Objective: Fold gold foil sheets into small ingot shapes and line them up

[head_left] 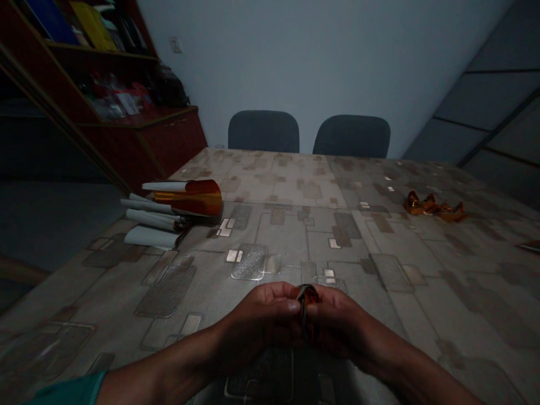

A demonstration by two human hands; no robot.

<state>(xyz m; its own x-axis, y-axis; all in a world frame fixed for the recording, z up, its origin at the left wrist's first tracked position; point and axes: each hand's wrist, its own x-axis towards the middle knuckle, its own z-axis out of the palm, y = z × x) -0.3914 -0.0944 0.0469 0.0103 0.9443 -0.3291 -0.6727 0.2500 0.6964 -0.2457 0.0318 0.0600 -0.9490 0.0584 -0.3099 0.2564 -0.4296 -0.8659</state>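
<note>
Close to my body, above the near part of the table, both hands meet around a small folded piece of shiny orange-gold foil paper (311, 296) with a pale edge. My left hand (270, 309) pinches its left side between thumb and fingers. On the opposite side, my right hand (341, 312) grips it the same way, the thumb pressed against the foil. The lower part of the piece is in shadow and partly hidden by the fingers. At the right of the table lie several folded orange-gold foil shapes (436, 207).
Rolled sheets of foil paper (189, 198), pale on one side, lie at the table's left edge. A patterned tablecloth (287, 236) covers the table. Two grey chairs (264, 132) stand at the far side. A dark red shelf unit (172, 140) is at the left.
</note>
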